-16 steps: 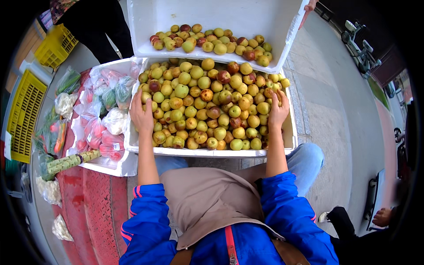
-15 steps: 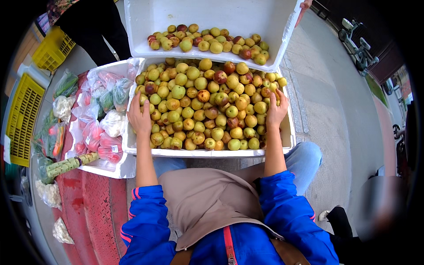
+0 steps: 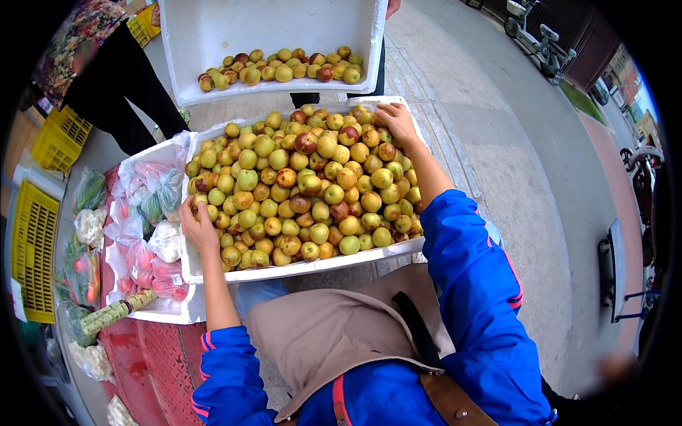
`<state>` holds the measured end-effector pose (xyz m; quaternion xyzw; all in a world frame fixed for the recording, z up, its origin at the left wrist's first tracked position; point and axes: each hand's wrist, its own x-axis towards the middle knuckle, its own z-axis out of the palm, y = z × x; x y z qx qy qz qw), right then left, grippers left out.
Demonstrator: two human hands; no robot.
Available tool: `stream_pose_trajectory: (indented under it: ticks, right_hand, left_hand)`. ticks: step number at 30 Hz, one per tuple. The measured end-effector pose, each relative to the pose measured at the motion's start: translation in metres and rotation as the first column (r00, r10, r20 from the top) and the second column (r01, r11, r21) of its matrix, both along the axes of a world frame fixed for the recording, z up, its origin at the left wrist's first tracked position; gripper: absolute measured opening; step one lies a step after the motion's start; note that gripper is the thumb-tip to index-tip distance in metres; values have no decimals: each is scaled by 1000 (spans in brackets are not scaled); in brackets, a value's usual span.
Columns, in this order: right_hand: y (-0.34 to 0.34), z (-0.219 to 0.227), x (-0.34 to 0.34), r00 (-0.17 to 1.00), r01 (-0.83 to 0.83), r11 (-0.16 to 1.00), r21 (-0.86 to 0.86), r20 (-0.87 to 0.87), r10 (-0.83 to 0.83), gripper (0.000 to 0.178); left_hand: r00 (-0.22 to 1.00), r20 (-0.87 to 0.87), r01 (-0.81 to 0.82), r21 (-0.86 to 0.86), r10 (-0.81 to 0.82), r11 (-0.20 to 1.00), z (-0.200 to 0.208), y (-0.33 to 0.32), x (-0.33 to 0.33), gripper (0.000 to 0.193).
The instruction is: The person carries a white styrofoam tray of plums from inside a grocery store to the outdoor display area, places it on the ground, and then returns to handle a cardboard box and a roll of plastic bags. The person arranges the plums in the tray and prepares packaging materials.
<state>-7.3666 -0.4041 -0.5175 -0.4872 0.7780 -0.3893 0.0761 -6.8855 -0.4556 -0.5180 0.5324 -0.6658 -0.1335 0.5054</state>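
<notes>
Yellow-green fruits are filling our box; left hand and right hand are touching them, grip released.

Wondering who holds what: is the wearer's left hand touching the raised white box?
Apart: the head view shows fruit and pavement between the wearer's left hand and the raised white box.

No lettering can be read at this roadside scene; a white tag (too small to decipher) is seen on a yellow crate
</notes>
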Motion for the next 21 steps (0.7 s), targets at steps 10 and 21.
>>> stream_pose_trajectory:
  ticks: [10, 21]
  right_hand:
    - [-2, 34, -38, 936, -148, 885, 442, -227, 269, 51]
    - [308, 88, -77, 980, 140, 954, 264, 102, -172, 50]
  left_hand:
    - [998, -27, 56, 8, -56, 998, -2, -18, -13, 28]
    - [980, 101, 162, 101, -172, 982, -8, -15, -32, 41]
